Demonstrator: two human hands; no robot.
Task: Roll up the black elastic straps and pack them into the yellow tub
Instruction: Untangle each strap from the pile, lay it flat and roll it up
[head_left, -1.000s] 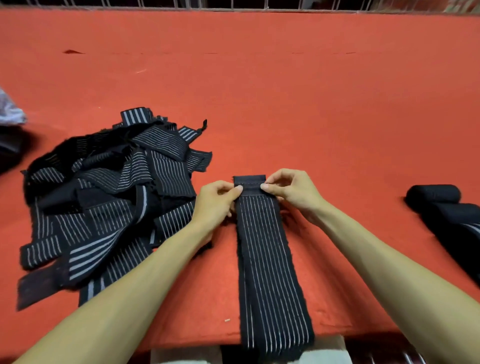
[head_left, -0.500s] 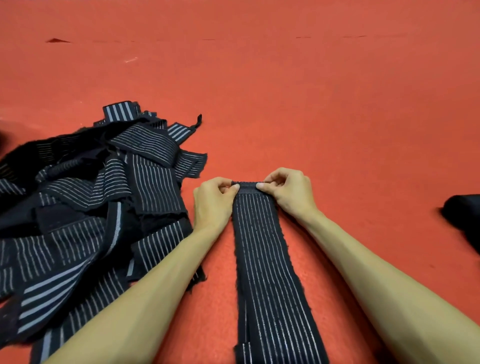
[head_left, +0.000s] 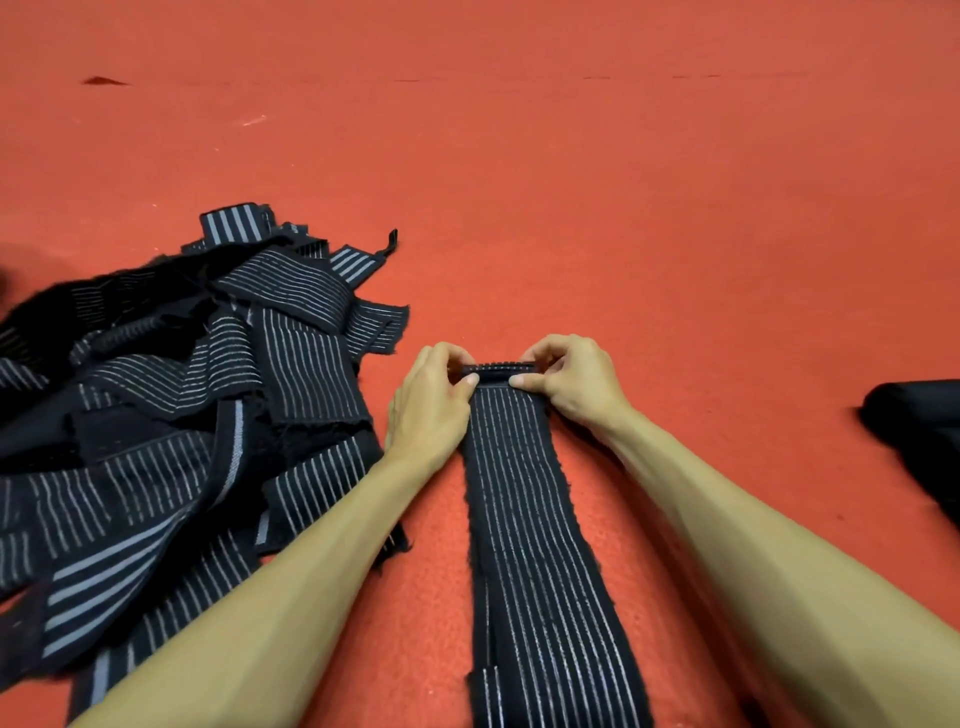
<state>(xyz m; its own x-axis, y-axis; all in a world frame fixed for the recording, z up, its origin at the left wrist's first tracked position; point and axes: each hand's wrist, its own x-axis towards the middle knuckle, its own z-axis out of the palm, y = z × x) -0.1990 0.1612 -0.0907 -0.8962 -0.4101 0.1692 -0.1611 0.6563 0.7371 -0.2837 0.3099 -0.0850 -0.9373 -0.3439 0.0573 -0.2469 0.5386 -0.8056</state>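
across the red felt surface (head_left: 571, 182), a heap of black striped elastic straps (head_left: 182, 415) lies at left; one strap (head_left: 530, 519) lies flat at centre, its far end curled over, pinched by left hand (head_left: 431, 410) and right hand (head_left: 571, 384).

One head-worn camera looks forward and down, close above the red surface (head_left: 623, 208).

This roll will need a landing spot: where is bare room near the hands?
Free: the red surface beyond the strap, and the patch between right hand and black bundle. Crowded: the pile lies beside the left hand.
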